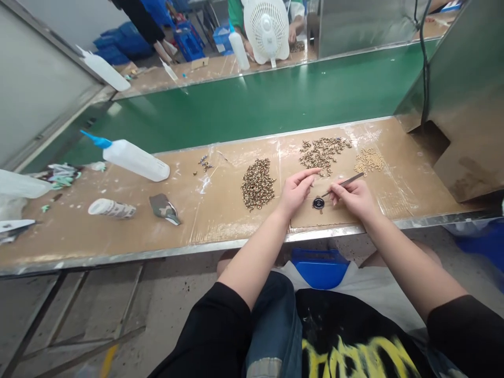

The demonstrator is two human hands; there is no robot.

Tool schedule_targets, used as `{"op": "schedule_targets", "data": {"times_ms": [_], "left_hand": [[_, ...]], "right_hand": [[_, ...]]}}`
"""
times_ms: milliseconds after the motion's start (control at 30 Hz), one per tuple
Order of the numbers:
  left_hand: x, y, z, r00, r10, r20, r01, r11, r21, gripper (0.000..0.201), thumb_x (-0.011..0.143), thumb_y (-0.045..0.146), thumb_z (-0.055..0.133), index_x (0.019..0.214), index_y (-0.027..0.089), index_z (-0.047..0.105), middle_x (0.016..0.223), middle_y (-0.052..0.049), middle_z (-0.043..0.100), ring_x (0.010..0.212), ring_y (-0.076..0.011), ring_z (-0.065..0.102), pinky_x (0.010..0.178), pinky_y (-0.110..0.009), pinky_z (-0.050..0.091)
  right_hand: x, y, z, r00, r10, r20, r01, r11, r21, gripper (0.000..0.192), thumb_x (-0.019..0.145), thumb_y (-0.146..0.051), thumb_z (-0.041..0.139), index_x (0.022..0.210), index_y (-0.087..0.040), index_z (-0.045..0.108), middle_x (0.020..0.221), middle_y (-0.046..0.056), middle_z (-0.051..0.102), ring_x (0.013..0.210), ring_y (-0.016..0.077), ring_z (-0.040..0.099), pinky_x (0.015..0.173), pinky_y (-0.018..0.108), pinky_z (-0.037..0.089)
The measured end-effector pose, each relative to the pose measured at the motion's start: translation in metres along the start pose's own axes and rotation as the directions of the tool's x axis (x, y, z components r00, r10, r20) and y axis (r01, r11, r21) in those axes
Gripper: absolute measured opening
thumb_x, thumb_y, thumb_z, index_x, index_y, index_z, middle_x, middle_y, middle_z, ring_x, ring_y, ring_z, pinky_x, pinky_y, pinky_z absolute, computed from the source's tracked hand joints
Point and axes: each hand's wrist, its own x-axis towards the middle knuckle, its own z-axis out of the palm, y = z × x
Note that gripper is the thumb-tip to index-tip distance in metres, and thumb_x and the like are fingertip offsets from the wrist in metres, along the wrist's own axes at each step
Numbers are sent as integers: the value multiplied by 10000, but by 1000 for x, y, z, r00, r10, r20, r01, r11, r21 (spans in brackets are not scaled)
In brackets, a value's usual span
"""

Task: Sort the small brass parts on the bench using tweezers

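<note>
My right hand [354, 198] grips thin metal tweezers [346, 182], whose tip points down-left at a small black round part [318, 202] on the brown bench top [220, 215]. My left hand [296, 190] rests just left of that part, fingers pinched together near the lower edge of a pile of small brass pieces [321, 152]; whether it holds one is too small to tell. A second brass pile [258, 184] lies to the left of my left hand, and a paler pile [369, 160] lies beyond my right hand.
A white squeeze bottle with a blue tip [132, 157] lies at left, with a tape roll [111, 208] and a camouflage scrap [164, 208] nearby. Behind the bench runs a green conveyor belt [255, 105]. A white fan [266, 26] and another person stand across it. A metal housing [464, 115] stands at right.
</note>
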Motion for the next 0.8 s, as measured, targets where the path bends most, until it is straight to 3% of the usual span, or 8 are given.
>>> {"op": "schedule_targets", "data": {"times_ms": [167,467,667,800], "left_hand": [[5,-2,-1,999,-11,-43,9,999,-53,316,1018,268,539,1241,237,761,828,-6,649,470,-45,376,427,-204,298],[3,-8,1,1000,8,-17,-8,1000,22,359,1024,352,641,1364,258,712,1176,-89,786,543,-49,532,509,-206,468],[2,-7,-2,998,48,-37,-46,997,67,367,1020,415,655,1344,275,756,1009,-57,797,550,-74,489,555,-234,468],[2,-6,-4,983,159,-92,-140,974,179,304,1001,399,696,1269,304,805,942,-35,743,709,-115,563,720,-266,516]], "right_hand": [[-4,6,3,993,113,30,-108,985,-137,613,818,-781,763,750,-171,774,596,66,699,508,171,639,510,300,550],[-4,9,4,997,30,75,-12,972,-235,587,890,-739,718,714,-178,735,614,67,707,533,175,644,536,304,544],[-4,13,3,999,15,47,-5,978,-207,551,915,-705,716,738,-185,753,576,50,688,507,171,638,511,297,529],[-5,14,4,997,-4,81,22,974,-224,547,928,-693,705,754,-177,755,631,60,720,518,166,643,506,290,515]]}}
